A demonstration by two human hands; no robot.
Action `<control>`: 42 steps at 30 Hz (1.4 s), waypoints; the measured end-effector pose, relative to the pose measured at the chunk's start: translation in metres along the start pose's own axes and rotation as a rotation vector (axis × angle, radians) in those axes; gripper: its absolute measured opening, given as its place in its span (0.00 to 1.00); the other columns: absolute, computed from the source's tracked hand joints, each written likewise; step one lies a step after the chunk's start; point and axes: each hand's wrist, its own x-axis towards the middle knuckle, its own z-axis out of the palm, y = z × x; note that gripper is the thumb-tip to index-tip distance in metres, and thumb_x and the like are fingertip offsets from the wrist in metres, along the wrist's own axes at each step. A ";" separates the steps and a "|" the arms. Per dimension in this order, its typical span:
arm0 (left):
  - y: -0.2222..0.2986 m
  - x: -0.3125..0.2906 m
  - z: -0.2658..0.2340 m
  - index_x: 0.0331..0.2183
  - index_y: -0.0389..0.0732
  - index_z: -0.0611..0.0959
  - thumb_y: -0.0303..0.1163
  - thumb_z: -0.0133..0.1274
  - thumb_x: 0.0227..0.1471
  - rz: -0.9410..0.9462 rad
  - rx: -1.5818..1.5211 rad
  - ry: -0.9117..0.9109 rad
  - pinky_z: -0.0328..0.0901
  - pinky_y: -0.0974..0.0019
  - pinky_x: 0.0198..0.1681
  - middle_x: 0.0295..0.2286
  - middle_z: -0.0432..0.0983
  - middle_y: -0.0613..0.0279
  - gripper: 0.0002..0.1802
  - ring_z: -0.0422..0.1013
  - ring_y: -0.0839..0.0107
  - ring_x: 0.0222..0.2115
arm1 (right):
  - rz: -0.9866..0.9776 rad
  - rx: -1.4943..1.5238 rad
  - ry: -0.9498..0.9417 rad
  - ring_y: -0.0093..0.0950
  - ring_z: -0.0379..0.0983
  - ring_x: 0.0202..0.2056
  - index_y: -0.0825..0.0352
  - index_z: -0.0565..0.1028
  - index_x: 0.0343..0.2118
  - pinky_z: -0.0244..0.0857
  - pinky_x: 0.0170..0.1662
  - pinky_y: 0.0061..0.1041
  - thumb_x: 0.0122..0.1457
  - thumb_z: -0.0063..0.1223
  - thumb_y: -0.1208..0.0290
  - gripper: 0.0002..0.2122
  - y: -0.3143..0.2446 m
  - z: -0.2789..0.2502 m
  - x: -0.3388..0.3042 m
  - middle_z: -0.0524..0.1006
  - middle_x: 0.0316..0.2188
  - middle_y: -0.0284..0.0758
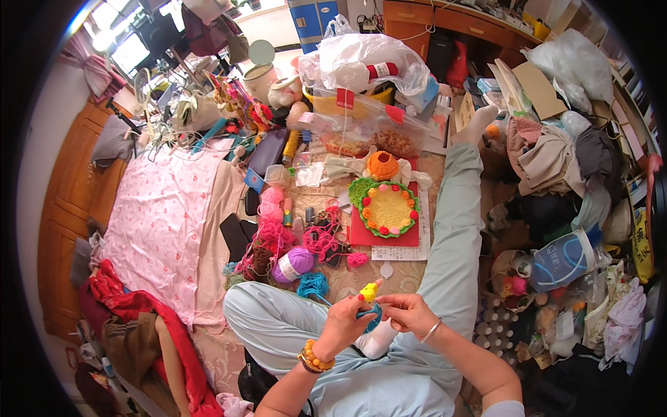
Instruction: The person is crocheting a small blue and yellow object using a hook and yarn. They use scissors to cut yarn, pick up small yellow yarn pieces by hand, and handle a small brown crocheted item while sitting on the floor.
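Observation:
My left hand (342, 321) is closed around a small crochet piece (369, 292), yellow at the top with a bit of red, and teal below. My right hand (411, 314) pinches close against the teal part; what lies between its fingertips is too small to make out. Both hands are over my lap. From the teal yarn ball (314, 284), in front of my bent knee, a strand runs toward my left hand. Beside that ball lies a purple yarn ball (294, 263). Farther off, a round yellow crocheted piece (390, 208) with a green, flower-dotted rim rests on a red book (368, 235).
An orange crocheted ball (382, 165) sits beyond the round piece. Tangled pink yarn (321, 240) spreads to the left, near dark phone-like slabs (236, 236). Plastic bags (368, 62) pile up at the back. Clothes and a blue bag (563, 260) crowd the right side.

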 end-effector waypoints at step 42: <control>0.003 -0.006 0.002 0.46 0.35 0.71 0.21 0.60 0.39 -0.411 -0.938 0.073 0.63 0.78 0.36 0.28 0.74 0.68 0.28 0.68 0.82 0.31 | -0.917 -1.683 0.313 0.27 0.71 0.21 0.60 0.73 0.39 0.65 0.21 0.23 0.44 0.48 0.74 0.15 0.006 0.019 -0.021 0.72 0.24 0.37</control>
